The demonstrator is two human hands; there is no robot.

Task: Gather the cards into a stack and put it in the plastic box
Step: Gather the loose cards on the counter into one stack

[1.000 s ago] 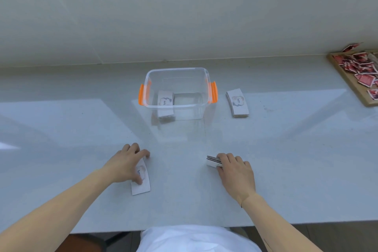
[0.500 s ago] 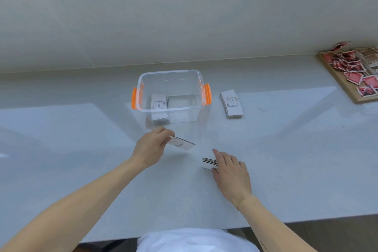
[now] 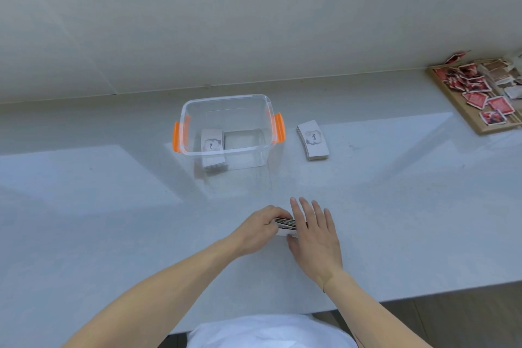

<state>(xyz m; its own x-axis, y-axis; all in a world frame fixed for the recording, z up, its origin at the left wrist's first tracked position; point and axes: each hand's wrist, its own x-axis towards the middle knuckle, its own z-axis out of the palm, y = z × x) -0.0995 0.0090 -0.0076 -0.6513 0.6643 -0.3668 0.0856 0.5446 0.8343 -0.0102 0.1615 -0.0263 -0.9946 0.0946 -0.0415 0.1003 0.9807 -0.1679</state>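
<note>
A clear plastic box (image 3: 226, 99) with orange handles stands on the counter, with one white card stack (image 3: 211, 147) inside at its left. A second white card stack (image 3: 313, 140) lies on the counter just right of the box. Nearer to me, a third card stack (image 3: 285, 224) lies on the counter between my hands, mostly hidden. My left hand (image 3: 257, 227) grips its left end with curled fingers. My right hand (image 3: 315, 234) rests on its right side with fingers stretched out flat.
A wooden tray (image 3: 452, 104) with several red and brown packets sits at the far right of the counter. A pale wall runs behind the counter. The counter's front edge is close to my body.
My left hand carried a loose card from the left to the stack under my right hand. Both hands now meet at that stack.
</note>
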